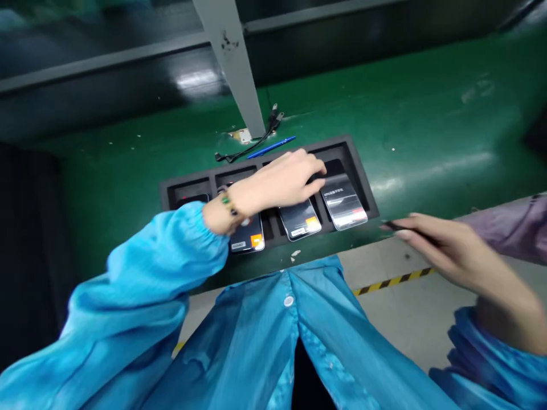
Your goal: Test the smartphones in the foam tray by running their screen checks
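Several dark-screened phones lie in a black foam tray [368, 200] with compartments. My left hand [284, 179] reaches across the tray, its fingers bent and the thumb apart from the index finger. Those fingertips are at the upper left edge of the rightmost phone [344, 205], whose screen is lit grey with a line of white text; whether they touch it I cannot tell. Beneath the hand is a phone with an orange mark [301, 221]. Out past the tray's right end, my right hand [444, 245] pinches a small, slim black thing [397, 226], blurred, with a lighter tip.
A blue pen [271, 147] and a short black cable [252, 149] lie behind the tray on the green table [427, 142]. A grey metal post [237, 62] stands behind them. At the right edge shows another person's mauve sleeve [508, 225].
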`<state>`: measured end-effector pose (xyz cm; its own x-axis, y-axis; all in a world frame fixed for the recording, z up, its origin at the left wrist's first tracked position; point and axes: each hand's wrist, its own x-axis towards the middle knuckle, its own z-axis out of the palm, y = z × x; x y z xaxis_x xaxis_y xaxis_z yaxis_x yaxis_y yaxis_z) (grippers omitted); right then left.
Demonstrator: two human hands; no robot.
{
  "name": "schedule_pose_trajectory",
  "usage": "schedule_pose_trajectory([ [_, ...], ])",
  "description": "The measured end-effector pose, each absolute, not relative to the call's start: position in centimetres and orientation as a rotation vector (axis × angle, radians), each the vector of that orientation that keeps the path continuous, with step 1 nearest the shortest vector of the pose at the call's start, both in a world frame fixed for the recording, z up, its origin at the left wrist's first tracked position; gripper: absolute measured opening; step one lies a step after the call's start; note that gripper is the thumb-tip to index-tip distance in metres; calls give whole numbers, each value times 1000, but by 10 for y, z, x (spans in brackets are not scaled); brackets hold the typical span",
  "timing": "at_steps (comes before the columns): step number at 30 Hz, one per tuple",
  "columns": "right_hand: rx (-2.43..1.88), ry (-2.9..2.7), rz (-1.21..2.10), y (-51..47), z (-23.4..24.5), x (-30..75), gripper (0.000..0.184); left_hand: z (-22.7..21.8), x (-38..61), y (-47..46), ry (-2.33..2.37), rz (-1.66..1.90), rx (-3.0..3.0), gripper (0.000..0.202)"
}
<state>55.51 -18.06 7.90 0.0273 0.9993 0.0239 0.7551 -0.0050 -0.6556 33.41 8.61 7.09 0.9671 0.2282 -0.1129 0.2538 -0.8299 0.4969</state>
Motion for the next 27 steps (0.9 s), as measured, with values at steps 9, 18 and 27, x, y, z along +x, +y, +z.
schedule_pose_trajectory([
  [9,-1644,-1958,617,-197,-4,561,26,27,404,102,564,-111,2669,48],
  [18,-1510,-1936,558,-192,-15,565,22,24,399,108,533,-85,2634,50],
  [27,-1572,-1746,536,-199,-31,559,17,29,405,96,605,-61,2587,50],
])
